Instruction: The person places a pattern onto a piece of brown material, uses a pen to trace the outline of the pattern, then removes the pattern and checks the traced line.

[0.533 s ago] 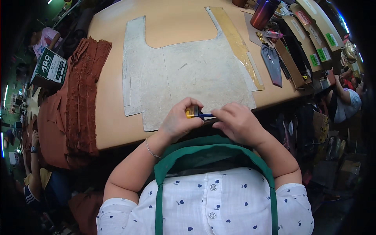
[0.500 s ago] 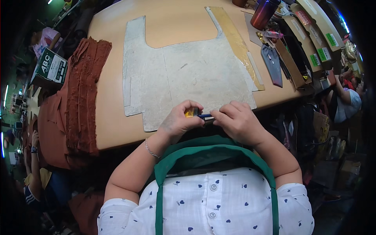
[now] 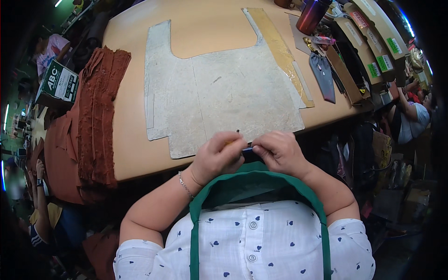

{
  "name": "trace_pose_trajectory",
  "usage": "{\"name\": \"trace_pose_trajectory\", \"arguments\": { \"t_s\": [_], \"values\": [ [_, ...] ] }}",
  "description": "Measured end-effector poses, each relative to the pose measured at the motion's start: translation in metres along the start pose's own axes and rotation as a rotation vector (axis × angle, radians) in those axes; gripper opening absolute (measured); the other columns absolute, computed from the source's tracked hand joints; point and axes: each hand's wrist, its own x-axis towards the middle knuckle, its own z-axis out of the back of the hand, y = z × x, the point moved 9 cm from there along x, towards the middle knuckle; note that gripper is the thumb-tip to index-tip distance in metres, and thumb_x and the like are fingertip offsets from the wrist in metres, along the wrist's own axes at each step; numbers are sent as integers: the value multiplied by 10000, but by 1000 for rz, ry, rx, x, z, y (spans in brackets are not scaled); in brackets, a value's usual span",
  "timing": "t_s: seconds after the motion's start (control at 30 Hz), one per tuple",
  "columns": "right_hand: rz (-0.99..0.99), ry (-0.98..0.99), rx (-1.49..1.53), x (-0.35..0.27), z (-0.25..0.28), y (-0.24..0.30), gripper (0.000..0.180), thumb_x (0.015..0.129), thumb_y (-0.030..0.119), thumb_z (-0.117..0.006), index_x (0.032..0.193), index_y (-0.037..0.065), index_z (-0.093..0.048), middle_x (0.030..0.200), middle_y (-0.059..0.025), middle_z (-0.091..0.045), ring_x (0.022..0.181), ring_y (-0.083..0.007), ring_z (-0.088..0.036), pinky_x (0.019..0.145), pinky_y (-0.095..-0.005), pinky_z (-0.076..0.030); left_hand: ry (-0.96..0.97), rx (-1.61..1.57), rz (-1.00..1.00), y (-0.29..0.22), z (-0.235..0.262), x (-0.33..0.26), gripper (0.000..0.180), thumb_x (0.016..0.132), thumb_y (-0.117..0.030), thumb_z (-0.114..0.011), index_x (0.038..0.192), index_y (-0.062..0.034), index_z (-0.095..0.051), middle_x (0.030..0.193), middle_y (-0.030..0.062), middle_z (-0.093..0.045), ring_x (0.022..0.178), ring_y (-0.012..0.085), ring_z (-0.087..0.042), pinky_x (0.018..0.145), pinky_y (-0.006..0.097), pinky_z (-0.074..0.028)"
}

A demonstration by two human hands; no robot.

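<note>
Both hands meet in front of my body, at the near edge of a large pale grey template [image 3: 224, 93] with a wide cut-out on its far side. My left hand [image 3: 215, 157] is closed round a small yellow piece [image 3: 229, 143], which the fingers almost wholly hide. A slim blue pen-like stick [image 3: 247, 149] bridges the gap between the hands. On its right end, my right hand [image 3: 279, 150] is closed in a pinch. A tiny dark tip shows just beyond the left fingers; I cannot tell what it belongs to.
Stacked rust-brown leather pieces [image 3: 98, 116] lie along the table's left side, near a green and white box [image 3: 57, 84]. At the right are a yellow-taped strip [image 3: 280, 56], a grey pouch [image 3: 322, 77], a dark red tumbler [image 3: 313, 16] and cardboard boxes [image 3: 364, 42]. Other people sit on both sides.
My left hand has rolled over, its fingers now covering the yellow piece that showed before. Both hands have come slightly nearer my body, and less of the blue stick shows.
</note>
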Motion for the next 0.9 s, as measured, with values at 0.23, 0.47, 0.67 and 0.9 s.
{"name": "trace_pose_trajectory", "arguments": {
  "t_s": [0.23,0.47,0.67,0.9],
  "values": [
    [-539,718,902,-33,-50,-18,326,925,304,-438,768,45,-557,606,-6,-483,546,-74,-420,510,-252,-379,440,42,-532,-53,0,7,274,602,-33,-674,855,-106,-600,928,31,-547,567,122,-493,480,240,-427],
    [-558,363,503,-9,-4,-70,342,921,275,-426,754,-1,-538,633,-108,-535,592,-208,-516,586,-324,-421,275,-79,212,36,16,20,361,647,41,-614,990,-44,-540,937,87,-518,755,194,-541,668,278,-461],
    [-497,204,346,3,-4,-65,316,915,286,-440,792,9,-526,650,-175,-530,620,-323,-534,579,-368,-414,289,-334,584,47,-13,-12,583,649,-9,-619,1206,-50,-454,956,83,-511,880,169,-519,785,274,-432],
    [-483,166,313,5,-10,-62,318,911,291,-450,781,8,-519,629,-185,-528,604,-366,-534,549,-400,-410,267,-377,605,44,-18,-18,729,642,-12,-624,1319,-70,-359,962,83,-515,880,156,-515,802,271,-430]
  ]
}}
